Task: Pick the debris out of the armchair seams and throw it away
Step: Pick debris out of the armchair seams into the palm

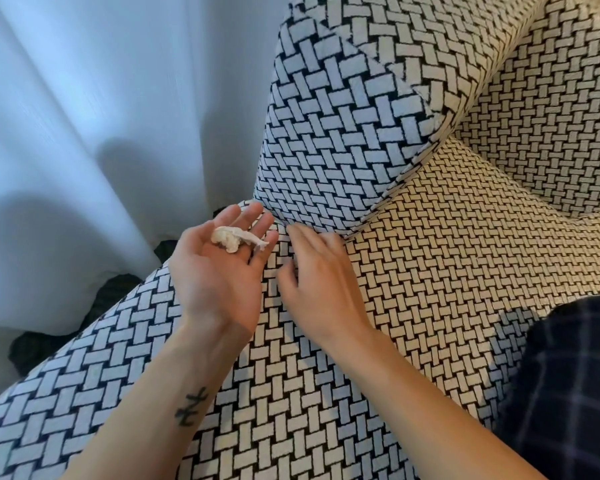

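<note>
Curtain (84, 116) at nine o'clock. Left hand (219, 271) lies palm up, fingers (255, 213) straight and slightly spread. A white debris (234, 238) wad rests across them, unpinched. At its three o'clock, right hand (321, 271) rests palm down on the armchair (447, 271), fingers (300, 234) loosely bent, tips at the seam (388, 199).

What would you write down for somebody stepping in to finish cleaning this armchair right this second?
Left hand: palm up, open, with a crumpled white scrap lying on its fingers.
Right hand: palm down, fingers relaxed, fingertips at the seam where the armchair seat meets the padded upright part. Nothing visibly held.
Done: one scrap is out of the chair.
Left: check along the seam for more, then throw the scrap away. No bin is in view.
</note>
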{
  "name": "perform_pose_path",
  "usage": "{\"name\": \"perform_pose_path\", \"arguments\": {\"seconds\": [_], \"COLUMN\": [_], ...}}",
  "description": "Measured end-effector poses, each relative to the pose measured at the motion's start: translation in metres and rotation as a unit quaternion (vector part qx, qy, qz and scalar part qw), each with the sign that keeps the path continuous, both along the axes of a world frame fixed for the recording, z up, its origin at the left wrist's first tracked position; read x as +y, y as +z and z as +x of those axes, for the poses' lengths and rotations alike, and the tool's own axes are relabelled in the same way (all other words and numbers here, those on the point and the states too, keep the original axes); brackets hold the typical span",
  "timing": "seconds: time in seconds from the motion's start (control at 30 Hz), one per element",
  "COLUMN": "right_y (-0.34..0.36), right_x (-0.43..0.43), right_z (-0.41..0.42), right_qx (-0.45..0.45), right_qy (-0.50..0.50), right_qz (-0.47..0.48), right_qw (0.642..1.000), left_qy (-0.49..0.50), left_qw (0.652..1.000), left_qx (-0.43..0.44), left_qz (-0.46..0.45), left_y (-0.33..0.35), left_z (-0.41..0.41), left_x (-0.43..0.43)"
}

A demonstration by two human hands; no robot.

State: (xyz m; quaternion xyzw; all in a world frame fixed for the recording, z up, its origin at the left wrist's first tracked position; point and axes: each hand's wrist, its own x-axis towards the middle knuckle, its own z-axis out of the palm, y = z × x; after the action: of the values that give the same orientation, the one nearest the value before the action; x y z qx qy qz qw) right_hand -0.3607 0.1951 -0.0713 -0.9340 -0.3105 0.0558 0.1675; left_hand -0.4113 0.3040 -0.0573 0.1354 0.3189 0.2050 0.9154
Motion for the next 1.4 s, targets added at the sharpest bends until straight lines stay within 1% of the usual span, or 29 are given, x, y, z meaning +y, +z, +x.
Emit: {"name": "perform_pose_path", "arguments": {"seconds": [0.17, 0.3, 0.5, 0.6, 0.7, 0.8, 0.87, 0.93, 1.0, 1.1, 1.23, 1.4], "right_y": [-0.011, -0.009, -0.005, -0.006, -0.005, -0.008, -0.013, -0.018, -0.02, -0.018, -0.019, -0.01], "right_x": [0.015, 0.022, 0.025, 0.023, 0.018, 0.012, 0.003, -0.007, -0.012, -0.012, -0.013, -0.007], "right_z": [-0.005, -0.002, -0.005, -0.004, 0.0, -0.002, -0.008, -0.013, -0.013, -0.013, -0.01, -0.004], "right_qx": [-0.005, 0.011, 0.028, 0.025, 0.037, 0.004, -0.02, -0.008, 0.006, -0.009, -0.065, -0.089], "right_qy": [-0.05, -0.097, -0.115, -0.096, -0.075, -0.044, -0.024, -0.013, -0.007, 0.004, 0.043, 0.109], "right_qz": [0.018, 0.077, 0.094, 0.058, 0.044, 0.012, 0.018, 0.039, 0.039, 0.033, -0.018, -0.077], "right_qw": [0.999, 0.992, 0.988, 0.993, 0.996, 0.999, 0.999, 0.999, 0.999, 0.999, 0.997, 0.987], "left_qy": [-0.019, -0.014, -0.015, -0.016, -0.018, -0.017, -0.018, -0.021, -0.025, -0.034, -0.039, -0.028], "left_qw": [1.0, 1.0, 1.0, 1.0, 0.999, 0.999, 0.999, 0.999, 0.999, 0.999, 0.999, 0.999], "left_qx": [0.009, 0.012, 0.022, 0.026, 0.027, 0.031, 0.033, 0.034, 0.03, 0.025, 0.023, 0.016], "left_qz": [0.003, 0.002, 0.005, 0.006, 0.002, 0.002, 0.003, 0.003, 0.002, 0.0, -0.007, -0.019], "left_y": [-0.001, 0.001, 0.001, 0.001, 0.001, 0.0, 0.0, 0.0, -0.001, 0.0, 0.003, 0.003], "left_z": [0.0, 0.0, 0.0, 0.001, 0.001, 0.002, 0.002, 0.001, 0.001, 0.001, 0.0, -0.003], "left_x": [0.002, 0.002, 0.004, 0.004, 0.005, 0.006, 0.006, 0.006, 0.007, 0.008, 0.009, 0.012]}}
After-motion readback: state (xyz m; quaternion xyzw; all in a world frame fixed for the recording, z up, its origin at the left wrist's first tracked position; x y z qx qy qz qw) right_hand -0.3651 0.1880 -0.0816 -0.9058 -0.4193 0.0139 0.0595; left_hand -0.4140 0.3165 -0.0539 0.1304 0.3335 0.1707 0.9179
